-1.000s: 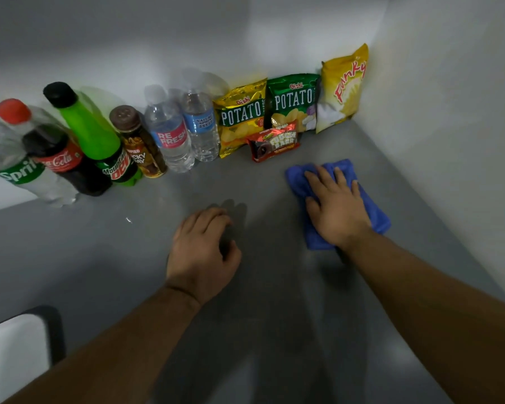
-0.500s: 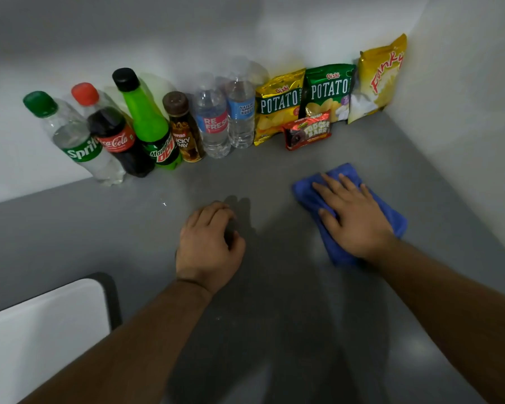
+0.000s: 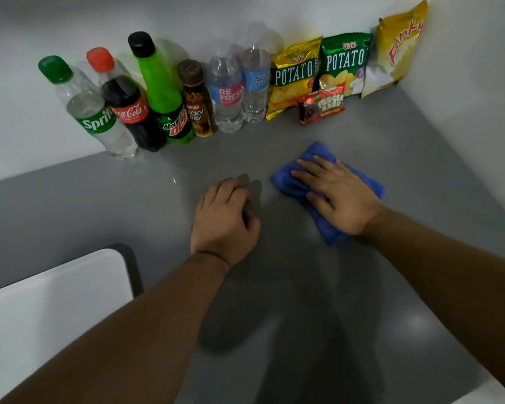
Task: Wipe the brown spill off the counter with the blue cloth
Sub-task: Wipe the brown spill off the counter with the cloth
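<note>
Head view looks down at a grey surface (image 3: pixel 70 205) in a white corner. The blue cloth (image 3: pixel 292 185) lies flat on it, to the right of the middle. The cloth is longer than it is wide. Its long side runs on a slant, from the far left end down to the near right end by the wrist. The right hand (image 3: pixel 337 196) lies flat on top of the cloth with its fingers (image 3: pixel 309 166) spread and pointing to the far left. Its grip is wide and flat, pressing on the cloth and not closed around it. The left hand (image 3: pixel 223 223) rests on the bare surface just beside the cloth, not touching it. Its fingers are curled under in a loose fist, and it holds nothing. No brown spot shows on the surface. Along the back wall stands a row of bottles: Sprite (image 3: pixel 91 112), Coca-Cola (image 3: pixel 129 109), Mountain Dew (image 3: pixel 164 97), a brown bottle (image 3: pixel 197 103) and two water bottles (image 3: pixel 226 91). Right of them lean chip bags (image 3: pixel 293 77) and a small Fudgee Barr pack (image 3: pixel 321 104). There is open grey room between the row and the cloth, and more to the left and toward the person. The side wall is close on the right. A white rounded edge (image 3: pixel 56 301) shows at the near left.
</note>
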### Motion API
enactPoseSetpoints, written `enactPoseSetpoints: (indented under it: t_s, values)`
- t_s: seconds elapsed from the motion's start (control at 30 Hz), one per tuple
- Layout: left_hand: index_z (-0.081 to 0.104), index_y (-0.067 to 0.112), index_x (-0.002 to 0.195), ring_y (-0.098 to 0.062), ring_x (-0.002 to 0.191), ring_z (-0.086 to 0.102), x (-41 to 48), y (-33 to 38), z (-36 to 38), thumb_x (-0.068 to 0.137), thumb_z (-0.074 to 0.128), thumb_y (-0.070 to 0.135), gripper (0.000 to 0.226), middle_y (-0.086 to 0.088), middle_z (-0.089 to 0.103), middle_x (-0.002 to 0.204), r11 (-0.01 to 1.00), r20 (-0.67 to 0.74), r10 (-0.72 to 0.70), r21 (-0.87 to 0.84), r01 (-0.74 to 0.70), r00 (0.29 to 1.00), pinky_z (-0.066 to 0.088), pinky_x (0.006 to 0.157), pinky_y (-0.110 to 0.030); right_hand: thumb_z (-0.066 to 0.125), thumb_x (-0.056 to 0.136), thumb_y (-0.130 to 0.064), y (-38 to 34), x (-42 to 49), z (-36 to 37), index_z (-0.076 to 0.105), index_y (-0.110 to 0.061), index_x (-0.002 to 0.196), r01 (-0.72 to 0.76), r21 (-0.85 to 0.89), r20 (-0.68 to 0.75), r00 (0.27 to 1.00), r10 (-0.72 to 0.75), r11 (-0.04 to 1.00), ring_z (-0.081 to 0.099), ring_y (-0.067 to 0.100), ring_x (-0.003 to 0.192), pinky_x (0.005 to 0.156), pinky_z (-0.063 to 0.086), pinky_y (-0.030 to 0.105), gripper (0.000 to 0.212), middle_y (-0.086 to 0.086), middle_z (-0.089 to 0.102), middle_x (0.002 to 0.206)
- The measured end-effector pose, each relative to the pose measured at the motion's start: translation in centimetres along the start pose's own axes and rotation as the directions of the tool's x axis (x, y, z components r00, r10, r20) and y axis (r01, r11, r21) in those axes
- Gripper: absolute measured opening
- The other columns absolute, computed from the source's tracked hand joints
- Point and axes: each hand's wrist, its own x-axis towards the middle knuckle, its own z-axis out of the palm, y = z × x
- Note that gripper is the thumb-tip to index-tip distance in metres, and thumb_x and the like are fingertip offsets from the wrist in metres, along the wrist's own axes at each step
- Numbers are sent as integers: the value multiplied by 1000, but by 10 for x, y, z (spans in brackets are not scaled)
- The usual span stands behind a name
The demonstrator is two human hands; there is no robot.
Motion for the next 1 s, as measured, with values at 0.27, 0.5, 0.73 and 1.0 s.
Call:
enactPoseSetpoints:
  t_s: [0.27, 0.5, 0.73, 1.0]
  values:
    - [64, 10, 108, -36, 114, 55, 0, 1, -9, 75, 51, 28, 40, -12, 65, 122, 993, 28, -27, -113, 30, 999, 44, 100, -43, 22, 105, -46, -51, -12, 33, 20, -32, 164, -211, -72, -46, 977, 208, 975, 4, 26, 160, 128, -1, 51, 60, -6, 12, 174]
    - [66, 7, 107, -36, 108, 54, 4, 0, -8, 77, 43, 41, 51, -16, 66, 110, 981, 25, -41, -187, 45, 999, 45, 94, -45, 21, 105, -47, -88, -93, 50, 25, -33, 163, -81, -4, -8, 997, 81, 997, 2, 18, 160, 130, 2, 48, 60, -10, 14, 173]
    - [68, 10, 113, -33, 125, 51, -4, 9, -22, 69, 54, 43, 57, -12, 63, 126, 957, 201, -88, -256, 139, 976, 37, 102, -30, 21, 108, -46, -135, -160, 64, 16, -35, 165, -66, 24, 52, 997, 65, 998, -7, 17, 160, 129, -6, 45, 58, -12, 6, 173]
    - [71, 14, 110, -26, 131, 51, -106, 27, -22, 83, 67, 14, 27, -6, 63, 135, 941, 193, -36, -324, 99, 981, 40, 112, -35, 32, 107, -47, -189, -203, 83, 15, -31, 165, -164, 118, 62, 986, 157, 979, -14, 16, 159, 128, -11, 48, 63, -11, 1, 173]
